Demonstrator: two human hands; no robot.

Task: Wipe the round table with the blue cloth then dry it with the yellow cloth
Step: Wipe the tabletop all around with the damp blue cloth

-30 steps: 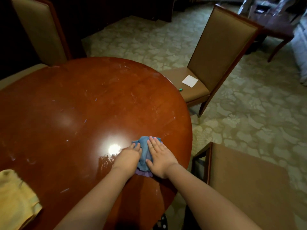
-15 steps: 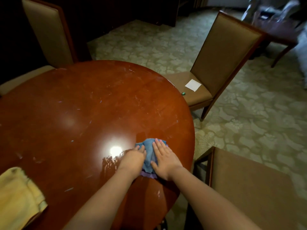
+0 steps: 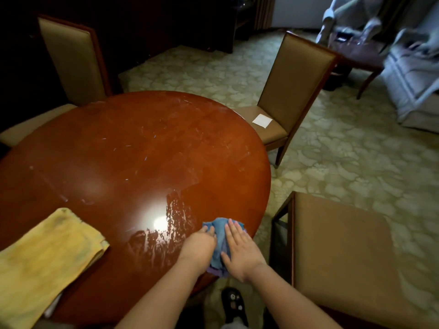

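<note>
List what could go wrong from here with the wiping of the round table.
1. Both hands, left hand and right hand, press the crumpled blue cloth close to the near edge of the glossy round wooden table; a stroke outward might carry it off onto the carpet.
2. The folded yellow cloth lies beside the wet streaks; a wide sweep could dampen it before drying.

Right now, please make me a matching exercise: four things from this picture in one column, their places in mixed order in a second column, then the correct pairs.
Things:
1. blue cloth
2. yellow cloth
3. white paper
4. shoe

Places:
A. on a chair seat
B. on the floor below the table edge
C. under both hands
D. on the table's near left part

Pairs: 1-C, 2-D, 3-A, 4-B
</note>
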